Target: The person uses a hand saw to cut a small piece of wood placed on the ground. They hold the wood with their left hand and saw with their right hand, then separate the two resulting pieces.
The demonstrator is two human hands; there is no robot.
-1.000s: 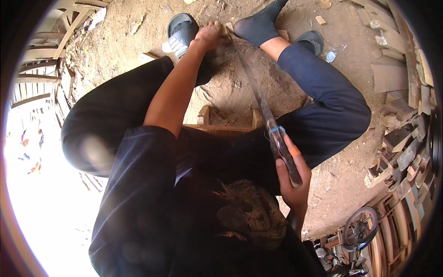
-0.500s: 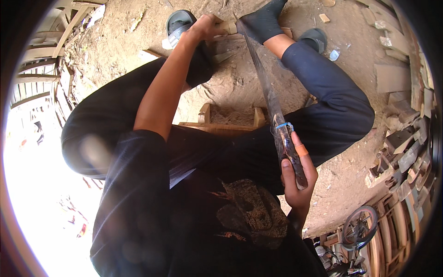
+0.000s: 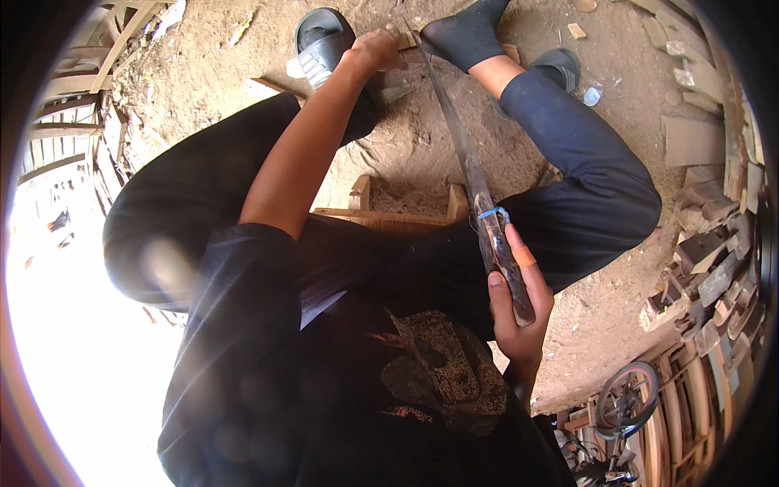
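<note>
My right hand (image 3: 523, 296) is closed around the dark, worn handle of a long, tapering handsaw (image 3: 464, 154), with the index finger stretched along it. A blue tie wraps the handle where the blade starts. The blade slants up and left, its narrow tip beyond my left hand (image 3: 377, 50). That hand is closed on a small wooden piece (image 3: 406, 40), mostly hidden by the fingers, between my two feet. The blade passes close by the wood; I cannot tell whether they touch. An orange band circles one right finger.
Between my legs stands a low wooden frame (image 3: 389, 219) with two upright ends. Sandals (image 3: 560, 69) lie on the dirt floor (image 3: 406, 150) near my dark-socked foot (image 3: 466, 36). Wood offcuts (image 3: 714, 268) are heaped at the right; a wheel (image 3: 627, 399) stands at the lower right.
My left hand has shifted slightly right and covers more of the wooden piece. My right hand and the saw handle have moved slightly up and left.
</note>
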